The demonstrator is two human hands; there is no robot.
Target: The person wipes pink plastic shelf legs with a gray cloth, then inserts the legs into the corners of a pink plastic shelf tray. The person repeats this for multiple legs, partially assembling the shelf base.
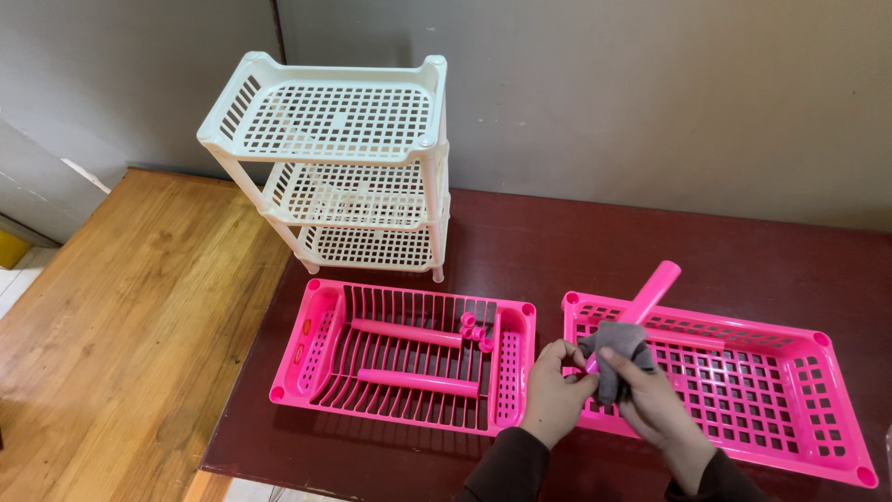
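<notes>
Grey soft cloth (615, 358) rubs pink tube (650, 293).

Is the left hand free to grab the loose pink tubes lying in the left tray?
Probably not yet: the left hand grips the pink tube being wiped. Otherwise nothing blocks the loose tubes in the left tray.

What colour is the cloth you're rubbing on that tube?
Grey; the cloth wraps the pink tube, seen clearly in the head view.

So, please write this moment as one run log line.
left hand: grips pink tube lower end | right hand: presses grey cloth on tube | below: pink tray | left: pink rack tray
</notes>
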